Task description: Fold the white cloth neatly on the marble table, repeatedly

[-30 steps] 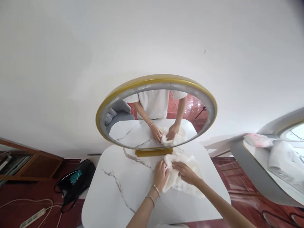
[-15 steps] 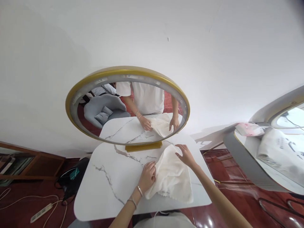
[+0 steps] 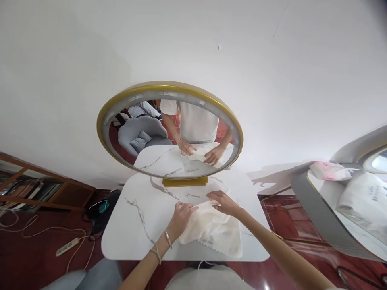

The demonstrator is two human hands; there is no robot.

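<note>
A soft white cloth (image 3: 216, 229) with a scalloped lower edge lies rumpled on the white marble-patterned table (image 3: 127, 241). At its upper left corner, my left hand (image 3: 181, 218) pinches the fabric between thumb and fingers. My right hand (image 3: 225, 203) has its fingers curled over the cloth's far edge and grips it there. The far edge is bunched between the two hands, while the near part spreads flat toward the table's front right. Both hands and the cloth also show in the round mirror (image 3: 175, 86).
The gold-framed mirror stands on a gold base (image 3: 185, 182) behind the cloth. To the right, a second table (image 3: 317, 209) carries a white bag (image 3: 363, 201) and a pink-and-white packet (image 3: 329, 170). On the red floor at left lie a power strip (image 3: 67, 247) and a black bag (image 3: 104, 211).
My right hand has moved left and closed on the cloth's far edge. My left hand has shifted up and left slightly, and the far edge has been folded toward me.
</note>
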